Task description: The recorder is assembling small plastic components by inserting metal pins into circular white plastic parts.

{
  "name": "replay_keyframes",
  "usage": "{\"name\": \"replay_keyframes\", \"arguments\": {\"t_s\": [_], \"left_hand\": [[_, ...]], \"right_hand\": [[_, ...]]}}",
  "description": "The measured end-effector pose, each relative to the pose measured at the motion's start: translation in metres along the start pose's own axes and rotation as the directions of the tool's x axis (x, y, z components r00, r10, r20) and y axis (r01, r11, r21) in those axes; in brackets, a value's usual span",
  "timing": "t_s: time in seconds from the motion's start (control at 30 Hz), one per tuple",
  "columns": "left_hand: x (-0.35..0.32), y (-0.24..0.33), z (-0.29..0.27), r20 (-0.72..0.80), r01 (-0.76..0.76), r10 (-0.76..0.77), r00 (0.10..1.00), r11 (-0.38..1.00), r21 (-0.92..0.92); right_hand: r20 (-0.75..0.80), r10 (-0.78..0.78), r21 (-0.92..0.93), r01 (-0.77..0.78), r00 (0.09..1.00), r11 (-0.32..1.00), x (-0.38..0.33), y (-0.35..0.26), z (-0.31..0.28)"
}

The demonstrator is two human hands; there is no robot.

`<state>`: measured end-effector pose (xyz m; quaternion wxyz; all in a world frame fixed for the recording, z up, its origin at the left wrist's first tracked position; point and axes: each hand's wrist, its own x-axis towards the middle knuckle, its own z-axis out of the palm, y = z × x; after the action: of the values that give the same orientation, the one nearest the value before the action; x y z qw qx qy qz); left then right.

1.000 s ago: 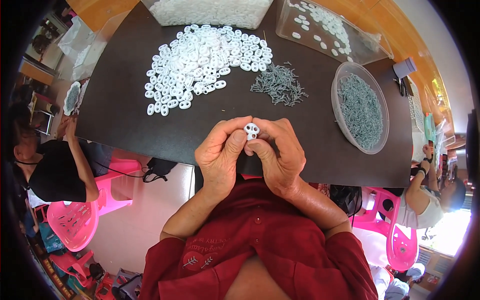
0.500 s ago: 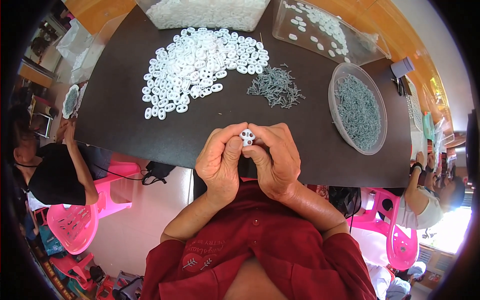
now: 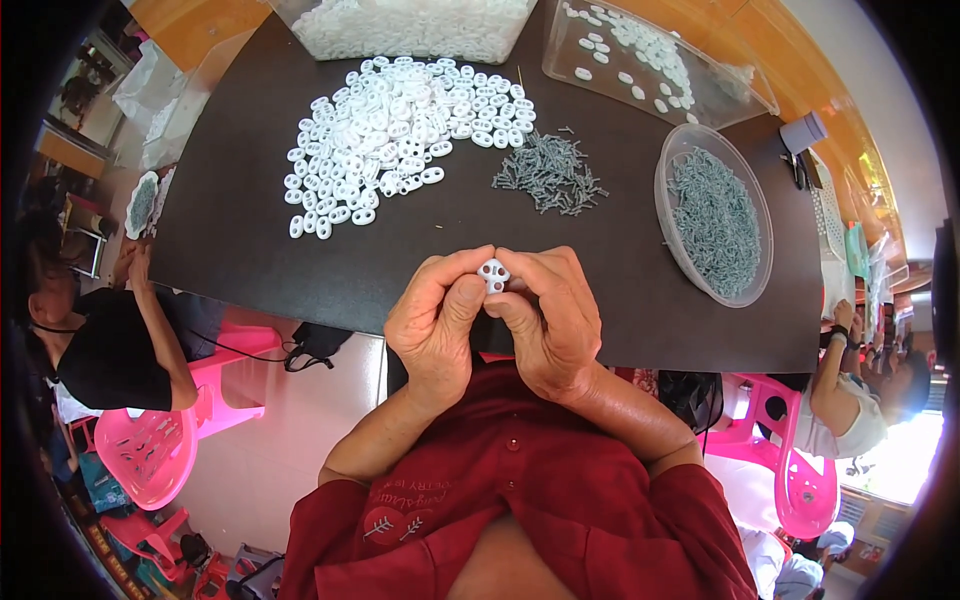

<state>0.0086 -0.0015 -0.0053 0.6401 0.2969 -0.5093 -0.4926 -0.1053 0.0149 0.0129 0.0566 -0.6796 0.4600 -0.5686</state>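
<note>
Both hands meet over the near edge of the dark table [image 3: 250, 240]. My left hand [image 3: 435, 320] and my right hand [image 3: 545, 320] pinch one small white plastic piece with holes [image 3: 493, 272] between their fingertips. A large heap of the same white plastic pieces [image 3: 390, 130] lies farther out on the table. To its right lies a loose pile of small grey screws [image 3: 550, 180].
A round clear tub of grey screws [image 3: 715, 215] stands at the right. A clear tray with white pieces [image 3: 650, 55] and a clear bin of white pieces [image 3: 410, 25] sit at the far edge. Other people sit on pink stools at left [image 3: 100, 340] and right [image 3: 850, 400].
Both hands have drifted slightly toward me with the white piece still held between the fingertips; the fingers shifted a little around it.
</note>
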Motion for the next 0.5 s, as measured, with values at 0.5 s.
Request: {"name": "replay_keyframes", "arguments": {"t_s": [0.5], "left_hand": [[0.0006, -0.0020, 0.0015, -0.018, -0.046, 0.046, 0.999, 0.999, -0.014]], "right_hand": [[0.002, -0.011, 0.015, 0.011, 1.000, 1.000, 0.0008, 0.0018, 0.0005]]}}
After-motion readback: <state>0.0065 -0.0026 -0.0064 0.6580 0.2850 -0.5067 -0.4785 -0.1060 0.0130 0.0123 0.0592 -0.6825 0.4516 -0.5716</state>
